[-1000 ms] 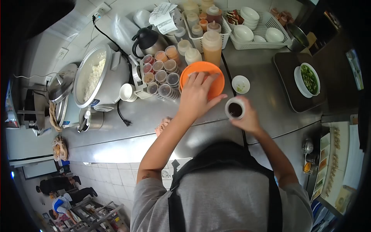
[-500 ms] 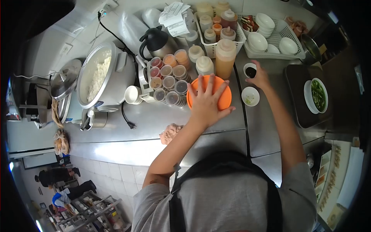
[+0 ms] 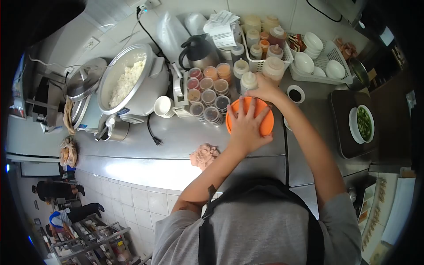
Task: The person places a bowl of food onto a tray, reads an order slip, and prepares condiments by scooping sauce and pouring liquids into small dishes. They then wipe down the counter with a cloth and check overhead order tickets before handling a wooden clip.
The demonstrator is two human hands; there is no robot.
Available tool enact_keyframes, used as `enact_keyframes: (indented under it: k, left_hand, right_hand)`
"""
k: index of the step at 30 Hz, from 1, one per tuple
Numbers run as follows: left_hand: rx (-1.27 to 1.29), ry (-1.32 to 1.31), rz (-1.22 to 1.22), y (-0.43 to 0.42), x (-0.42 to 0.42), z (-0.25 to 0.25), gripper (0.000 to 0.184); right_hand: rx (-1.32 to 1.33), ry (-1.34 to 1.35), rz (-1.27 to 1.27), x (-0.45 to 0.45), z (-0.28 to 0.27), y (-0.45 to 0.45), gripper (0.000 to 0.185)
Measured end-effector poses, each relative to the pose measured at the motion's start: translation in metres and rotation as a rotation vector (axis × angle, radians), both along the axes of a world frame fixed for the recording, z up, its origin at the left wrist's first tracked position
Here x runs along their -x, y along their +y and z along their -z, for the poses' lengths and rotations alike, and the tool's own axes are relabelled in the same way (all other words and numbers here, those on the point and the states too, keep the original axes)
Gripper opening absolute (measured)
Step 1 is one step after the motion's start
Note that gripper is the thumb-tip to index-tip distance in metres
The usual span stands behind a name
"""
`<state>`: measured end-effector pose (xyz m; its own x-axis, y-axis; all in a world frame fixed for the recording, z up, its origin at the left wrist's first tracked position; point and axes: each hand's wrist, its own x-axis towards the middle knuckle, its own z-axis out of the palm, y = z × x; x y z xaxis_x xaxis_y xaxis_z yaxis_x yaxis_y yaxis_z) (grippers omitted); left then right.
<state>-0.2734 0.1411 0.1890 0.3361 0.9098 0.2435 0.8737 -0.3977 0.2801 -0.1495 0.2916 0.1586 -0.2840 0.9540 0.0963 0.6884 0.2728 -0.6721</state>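
Note:
My left hand lies flat with fingers spread on an orange round lid or bowl; what is beneath it is hidden. Just behind that, my right hand closes on the side of a small squeeze bottle with a pale top; some of its fingers are hidden. A larger squeeze bottle stands right beside this hand. Under my right forearm a white cup of dark sauce sits on the counter, and a second white cup is mostly covered by the arm.
Stacked sauce cups stand left of the orange piece. A crumpled pinkish cloth lies near the counter edge. Farther left is a rice cooker. A dark tray holds a bowl of greens. Baskets of bottles and bowls line the back.
My right hand has left the cup of dark sauce and moved left to the squeeze bottle. My left hand stays on the orange piece. The whole view has shifted slightly.

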Motion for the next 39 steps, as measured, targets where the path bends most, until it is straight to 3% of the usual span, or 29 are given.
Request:
enact_keyframes:
  k: [2,5,8,13,16,18,21,23,26,28,31,32,33,35,39]
  left_hand:
    - [-0.024,-0.006,-0.008,-0.001,0.002,0.001,0.08]
    - [-0.043,-0.029,-0.008,-0.005,0.003,0.005,0.081]
    - [-0.059,-0.039,-0.006,-0.004,0.004,0.006,0.082]
    - [-0.027,-0.031,0.004,-0.002,0.001,0.001,0.082]
    - [-0.065,-0.066,0.007,-0.002,-0.001,-0.002,0.081]
    - [-0.133,-0.259,0.042,-0.013,0.007,-0.01,0.073]
    - [-0.168,-0.543,0.053,-0.051,0.037,-0.027,0.052]
    - [-0.09,-0.619,-0.132,-0.076,0.062,0.002,0.041]
    - [0.043,-0.358,-0.484,-0.104,0.105,0.053,0.042]
    - [0.015,-0.13,-0.605,-0.124,0.135,0.095,0.043]
    - [0.165,-0.075,-0.723,-0.148,0.148,0.104,0.048]
    - [0.084,-0.115,-0.671,-0.15,0.155,0.117,0.046]
    - [0.157,-0.166,-0.673,-0.151,0.16,0.121,0.044]
    - [0.291,-0.27,-0.672,-0.149,0.169,0.129,0.04]
    - [0.142,-0.14,-0.523,-0.117,0.18,0.083,0.039]
  right_hand:
    - [0.103,-0.04,0.062,0.01,-0.003,0.001,0.073]
    - [0.018,-0.016,0.089,0.01,-0.013,-0.008,0.073]
    - [-0.167,0.054,0.179,-0.004,-0.086,-0.057,0.07]
    - [-0.165,0.423,0.151,-0.084,-0.173,-0.115,0.06]
    - [-0.136,0.776,0.165,-0.123,-0.183,-0.111,0.058]
    - [-0.042,0.94,0.203,-0.147,-0.178,-0.095,0.055]
    - [0.123,0.373,0.442,-0.182,-0.139,-0.065,0.067]
    - [0.124,-0.217,0.377,-0.211,-0.089,-0.038,0.055]
    - [-0.042,-0.497,0.217,-0.223,-0.027,-0.036,0.06]
    - [0.027,-0.626,0.173,-0.213,-0.014,-0.036,0.062]
    - [0.028,-0.81,0.135,-0.206,0.012,-0.028,0.064]
    - [-0.005,-0.865,0.129,-0.205,0.022,-0.025,0.064]
    - [-0.037,-0.918,0.122,-0.205,0.031,-0.022,0.064]
    - [-0.084,-0.892,0.12,-0.209,0.042,-0.014,0.065]
    - [-0.074,-0.669,0.208,-0.223,0.032,-0.028,0.071]
